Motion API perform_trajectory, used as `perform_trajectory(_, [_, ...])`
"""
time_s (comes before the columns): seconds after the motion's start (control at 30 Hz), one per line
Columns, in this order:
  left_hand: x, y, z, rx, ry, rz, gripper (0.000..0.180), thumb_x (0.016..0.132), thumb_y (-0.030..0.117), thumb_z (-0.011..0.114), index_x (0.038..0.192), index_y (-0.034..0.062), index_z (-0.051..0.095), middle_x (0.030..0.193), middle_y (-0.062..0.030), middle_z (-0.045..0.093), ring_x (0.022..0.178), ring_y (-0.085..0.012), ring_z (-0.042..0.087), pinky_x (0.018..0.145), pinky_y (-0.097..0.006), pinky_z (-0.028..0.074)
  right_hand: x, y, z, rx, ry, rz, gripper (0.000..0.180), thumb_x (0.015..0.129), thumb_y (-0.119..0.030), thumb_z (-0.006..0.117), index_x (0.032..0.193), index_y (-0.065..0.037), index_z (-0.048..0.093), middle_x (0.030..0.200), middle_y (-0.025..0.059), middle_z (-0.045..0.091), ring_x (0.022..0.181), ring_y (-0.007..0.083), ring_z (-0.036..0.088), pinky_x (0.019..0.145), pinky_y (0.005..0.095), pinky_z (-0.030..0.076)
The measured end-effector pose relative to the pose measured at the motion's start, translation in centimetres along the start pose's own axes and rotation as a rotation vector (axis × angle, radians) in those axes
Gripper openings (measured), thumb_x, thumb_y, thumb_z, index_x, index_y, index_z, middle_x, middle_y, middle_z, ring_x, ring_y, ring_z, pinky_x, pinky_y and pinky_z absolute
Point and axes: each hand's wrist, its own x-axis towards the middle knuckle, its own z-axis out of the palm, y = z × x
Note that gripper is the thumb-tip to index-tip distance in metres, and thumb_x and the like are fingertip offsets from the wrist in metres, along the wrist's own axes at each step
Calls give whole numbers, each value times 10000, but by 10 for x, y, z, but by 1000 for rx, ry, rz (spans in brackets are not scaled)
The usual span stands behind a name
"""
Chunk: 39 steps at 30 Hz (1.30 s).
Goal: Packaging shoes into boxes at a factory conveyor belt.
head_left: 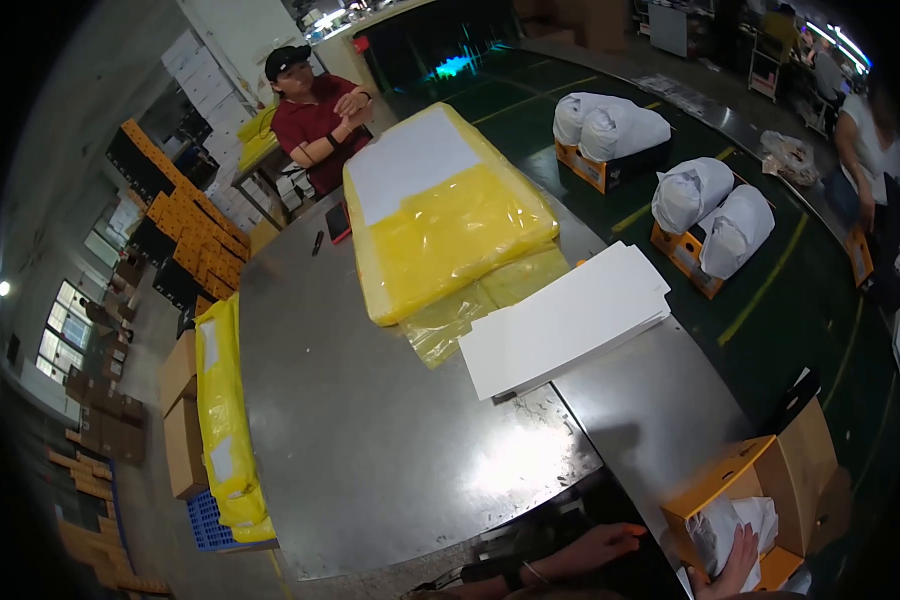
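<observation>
At the lower right, an orange shoe-box-like carton [718, 480] stands with its brown lid [808, 450] raised. Inside it lies a bundle wrapped in white paper [715, 525]. My right hand [738, 566] rests on this wrapping with its fingers stretched out, pressing rather than gripping. What the paper covers is hidden. My left hand [610, 543] is held just left of the carton, beside the table's near edge. Its fingers point toward the carton, and nothing shows in them.
A metal table [320, 430] carries a large yellow plastic-wrapped stack [460, 225] and white cardboard sheets [570, 320]. On the green conveyor belt [760, 320] sit two orange boxes [582, 168] with white-wrapped bundles. A person in red [320, 120] is at the far side.
</observation>
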Motion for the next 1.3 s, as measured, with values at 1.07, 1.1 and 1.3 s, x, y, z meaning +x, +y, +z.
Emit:
perform_trajectory(1.07, [-31, 92, -43, 231, 216, 209, 609, 971, 150, 565, 1491, 64, 262, 1089, -51, 632, 1049, -122, 573, 933, -272, 436, -1, -15, -20, 42, 19, -34, 825, 582, -246, 789, 1338, -85, 499, 1224, 178, 543, 1141, 400, 479, 982, 497, 382])
perform_trajectory(1.1, [-39, 104, -51, 150, 253, 274, 641, 968, 131, 565, 1502, 62, 217, 1113, -56, 628, 1066, -123, 570, 947, -272, 430, 0, -16, -22, 43, 15, -44, 805, 596, -257, 785, 1331, -82, 506, 1223, 178, 544, 1138, 400, 479, 981, 492, 383])
perform_trajectory(1.3, [-75, 197, -88, 87, 502, 617, 711, 978, 80, 510, 1523, 99, 55, 1175, -179, 612, 993, -187, 600, 917, -324, 463, 0, -14, -19, 74, 16, -93, 746, 655, -294, 755, 1324, -72, 509, 1222, 180, 544, 1143, 399, 475, 985, 484, 377])
